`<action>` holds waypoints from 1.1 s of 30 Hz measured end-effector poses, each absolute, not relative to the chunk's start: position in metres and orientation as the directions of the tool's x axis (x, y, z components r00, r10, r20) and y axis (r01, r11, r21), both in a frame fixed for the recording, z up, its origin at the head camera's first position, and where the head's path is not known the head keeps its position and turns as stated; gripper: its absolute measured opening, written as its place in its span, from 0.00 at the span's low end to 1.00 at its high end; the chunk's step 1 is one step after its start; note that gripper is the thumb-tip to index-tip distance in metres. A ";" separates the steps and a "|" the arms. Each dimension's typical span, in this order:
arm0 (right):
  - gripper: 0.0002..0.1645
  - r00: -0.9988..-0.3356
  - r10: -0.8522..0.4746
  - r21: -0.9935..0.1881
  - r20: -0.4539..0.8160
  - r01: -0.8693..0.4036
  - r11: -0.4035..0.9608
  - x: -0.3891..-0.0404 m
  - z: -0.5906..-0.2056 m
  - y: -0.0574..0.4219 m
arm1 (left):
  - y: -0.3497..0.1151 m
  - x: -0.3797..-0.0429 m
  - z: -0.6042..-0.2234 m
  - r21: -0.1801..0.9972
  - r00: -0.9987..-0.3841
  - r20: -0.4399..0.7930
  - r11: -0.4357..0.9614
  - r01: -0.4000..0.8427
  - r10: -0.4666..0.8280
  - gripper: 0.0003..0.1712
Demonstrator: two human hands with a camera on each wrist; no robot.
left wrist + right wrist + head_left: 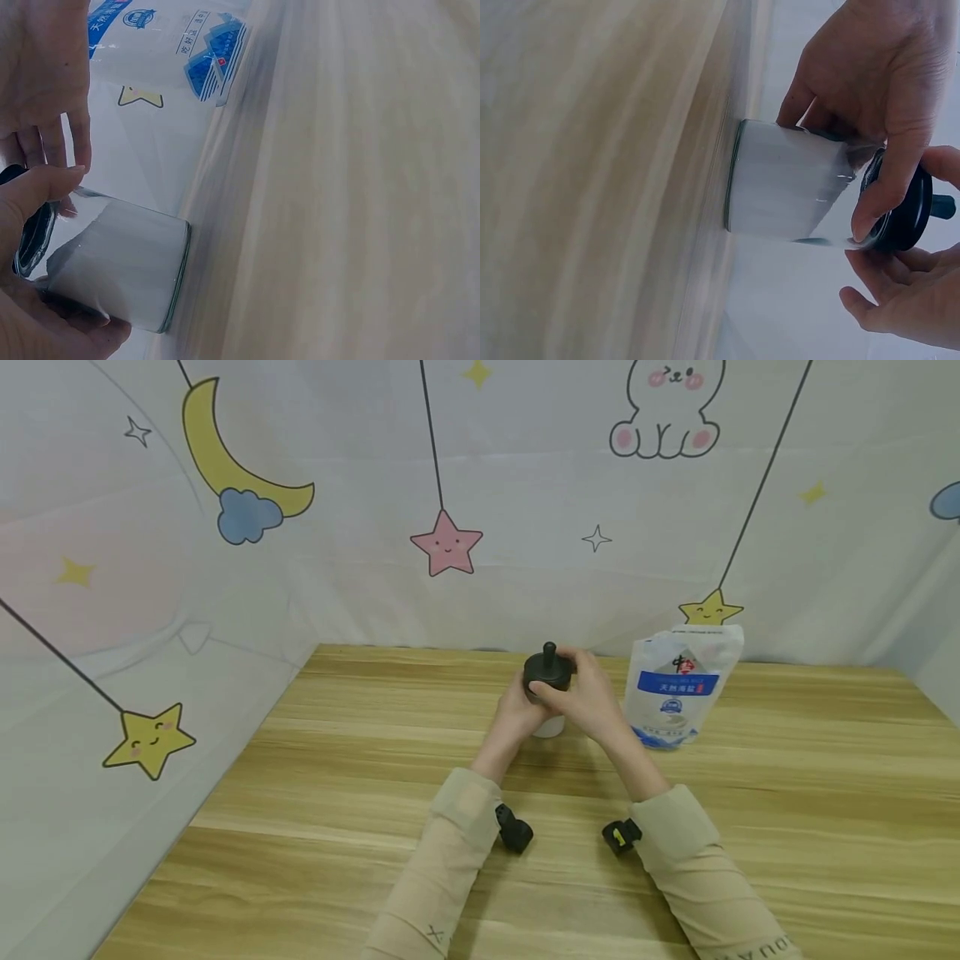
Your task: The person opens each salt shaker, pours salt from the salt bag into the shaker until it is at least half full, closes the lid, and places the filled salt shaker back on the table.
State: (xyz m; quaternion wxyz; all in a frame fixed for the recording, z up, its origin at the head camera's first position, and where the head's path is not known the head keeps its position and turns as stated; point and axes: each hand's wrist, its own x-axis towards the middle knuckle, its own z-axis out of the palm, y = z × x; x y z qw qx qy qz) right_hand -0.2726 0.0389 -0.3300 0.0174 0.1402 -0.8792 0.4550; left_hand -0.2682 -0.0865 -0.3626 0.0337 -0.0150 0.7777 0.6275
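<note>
A clear glass jar (pixel 551 727) stands upright on the wooden table, partly filled with a white substance whose top surface slopes in the left wrist view. On its top sits a black lid (pixel 546 667) with a knob handle. My left hand (pixel 513 717) grips the side of the jar, its thumb lying along the glass near the lid. Around the lid curl the thumb and fingers of my right hand (pixel 596 697); in the right wrist view, its other fingers show below the lid (pixel 913 214). Some fingertips are hidden behind the jar.
Just right of the jar stands an upright white and blue salt pouch (pixel 672 714). A printed cloth (pixel 517 585) hangs behind the table's far edge. Black wrist cameras (pixel 514 829) stick out inward from both sleeves, low over the wood-grain tabletop (pixel 315 827).
</note>
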 end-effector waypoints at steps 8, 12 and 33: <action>0.41 -0.963 -0.250 -0.813 0.097 -0.221 0.538 -0.272 -0.327 0.041 | -0.087 -0.267 -0.363 0.974 -0.998 -0.058 0.220 -0.050 0.030 0.39; 0.40 -0.962 -0.258 -0.821 0.092 -0.220 0.526 -0.272 -0.327 0.041 | -0.087 -0.267 -0.364 0.977 -0.998 -0.058 0.208 -0.051 0.031 0.39; 0.46 -0.964 -0.236 -0.814 0.120 -0.232 0.533 -0.271 -0.327 0.041 | -0.086 -0.268 -0.364 0.975 -0.998 -0.052 0.216 -0.044 0.034 0.40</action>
